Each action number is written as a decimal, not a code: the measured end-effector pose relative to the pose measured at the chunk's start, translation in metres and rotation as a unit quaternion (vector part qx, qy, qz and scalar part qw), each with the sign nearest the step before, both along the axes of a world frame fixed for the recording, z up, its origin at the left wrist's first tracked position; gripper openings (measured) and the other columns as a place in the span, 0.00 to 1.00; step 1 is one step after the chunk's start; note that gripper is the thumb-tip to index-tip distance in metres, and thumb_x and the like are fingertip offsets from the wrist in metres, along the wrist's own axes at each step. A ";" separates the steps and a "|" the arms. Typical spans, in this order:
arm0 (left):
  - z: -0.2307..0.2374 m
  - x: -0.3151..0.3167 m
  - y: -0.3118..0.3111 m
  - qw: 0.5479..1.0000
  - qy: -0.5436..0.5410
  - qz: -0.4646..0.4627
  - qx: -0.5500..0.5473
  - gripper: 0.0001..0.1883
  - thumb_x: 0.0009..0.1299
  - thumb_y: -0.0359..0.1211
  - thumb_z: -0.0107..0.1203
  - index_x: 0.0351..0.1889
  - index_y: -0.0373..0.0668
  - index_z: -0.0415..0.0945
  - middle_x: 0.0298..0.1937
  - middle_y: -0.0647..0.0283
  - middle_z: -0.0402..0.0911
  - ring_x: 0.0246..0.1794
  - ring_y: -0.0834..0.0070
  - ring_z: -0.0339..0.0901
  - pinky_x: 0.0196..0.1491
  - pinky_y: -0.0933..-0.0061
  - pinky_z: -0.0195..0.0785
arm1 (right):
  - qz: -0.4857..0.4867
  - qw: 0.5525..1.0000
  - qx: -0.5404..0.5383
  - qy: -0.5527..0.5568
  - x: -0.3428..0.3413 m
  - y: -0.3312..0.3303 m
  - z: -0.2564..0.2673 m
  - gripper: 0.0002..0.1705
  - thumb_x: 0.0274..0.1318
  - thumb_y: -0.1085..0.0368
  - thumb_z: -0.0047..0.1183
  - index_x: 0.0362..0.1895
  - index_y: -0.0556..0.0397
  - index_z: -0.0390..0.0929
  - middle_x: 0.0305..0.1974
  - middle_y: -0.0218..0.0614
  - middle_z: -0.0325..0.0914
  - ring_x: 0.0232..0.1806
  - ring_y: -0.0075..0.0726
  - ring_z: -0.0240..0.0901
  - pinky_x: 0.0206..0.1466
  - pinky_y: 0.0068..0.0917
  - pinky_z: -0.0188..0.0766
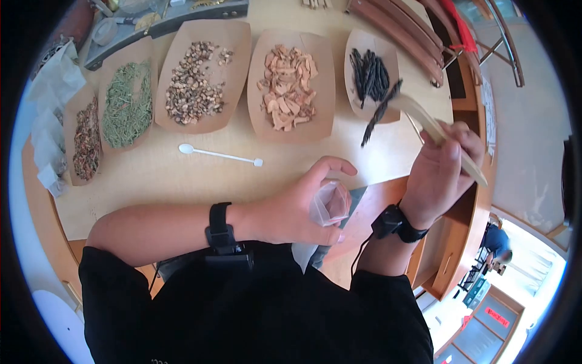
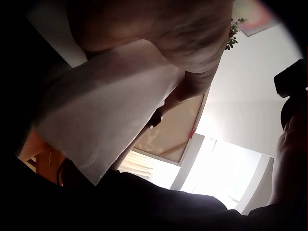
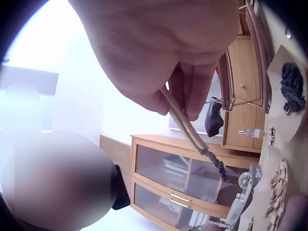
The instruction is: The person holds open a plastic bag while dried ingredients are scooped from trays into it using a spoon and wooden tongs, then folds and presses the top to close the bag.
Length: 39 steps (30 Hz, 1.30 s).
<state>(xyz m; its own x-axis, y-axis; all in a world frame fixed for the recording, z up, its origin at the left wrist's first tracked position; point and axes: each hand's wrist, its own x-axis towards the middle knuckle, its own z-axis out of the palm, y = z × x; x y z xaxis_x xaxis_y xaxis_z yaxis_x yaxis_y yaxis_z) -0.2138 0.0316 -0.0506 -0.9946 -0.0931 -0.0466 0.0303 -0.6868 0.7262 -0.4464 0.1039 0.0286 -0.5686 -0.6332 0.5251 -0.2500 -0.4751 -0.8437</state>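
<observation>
My right hand [image 1: 439, 173] pinches light wooden tongs [image 1: 429, 121] up at the right. A dark, wrinkled dried strip [image 1: 376, 119] is caught in the tips of the tongs, in front of a paper tray [image 1: 391, 59] of similar black strips [image 1: 371, 79]. Seen from the right wrist, the strip hangs from the tongs' narrow end. Held in front of my body, a small white bag [image 1: 331, 205] has its mouth spread and facing up. My left hand [image 1: 285, 203] curls its fingers and thumb around it. The left wrist view shows the bag's pale lower part [image 2: 110, 106] hanging under the palm.
Paper trays with beige slices [image 1: 285, 85], small round slices [image 1: 193, 91], green dried stems [image 1: 127, 106] and brown bits [image 1: 86, 142] line the table [image 1: 145, 176]. A white plastic spoon [image 1: 221, 155] lies before them. White bags [image 1: 51, 115] sit at far left; brown wooden pieces [image 1: 400, 36] stand at back right.
</observation>
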 end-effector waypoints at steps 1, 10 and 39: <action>-0.001 0.001 0.002 1.000 -0.001 -0.005 0.003 0.51 0.71 0.28 0.76 0.85 0.48 0.49 0.56 0.63 0.76 0.55 0.73 0.77 0.63 0.63 0.75 | 0.007 1.000 -0.011 0.006 0.003 0.011 -0.005 0.15 0.75 0.66 0.68 0.56 0.56 0.77 0.46 0.44 0.80 0.49 0.48 0.88 0.57 0.51 0.90; 0.010 0.000 -0.001 0.996 0.039 0.020 -0.077 0.51 0.69 0.28 0.75 0.84 0.49 0.50 0.56 0.61 0.76 0.54 0.72 0.78 0.61 0.64 0.76 | 0.098 0.991 0.081 0.038 0.042 0.070 -0.015 0.14 0.65 0.68 0.76 0.45 0.58 0.83 0.40 0.44 0.84 0.40 0.52 0.92 0.44 0.48 0.96; 0.009 0.003 0.000 0.991 0.019 -0.026 -0.131 0.47 0.70 0.24 0.71 0.82 0.46 0.54 0.55 0.65 0.74 0.58 0.75 0.73 0.69 0.65 0.71 | -0.162 0.911 0.306 0.222 -0.009 -0.075 -0.010 0.11 0.70 0.68 0.71 0.52 0.60 0.90 0.40 0.39 0.93 0.41 0.28 0.90 0.48 0.27 0.84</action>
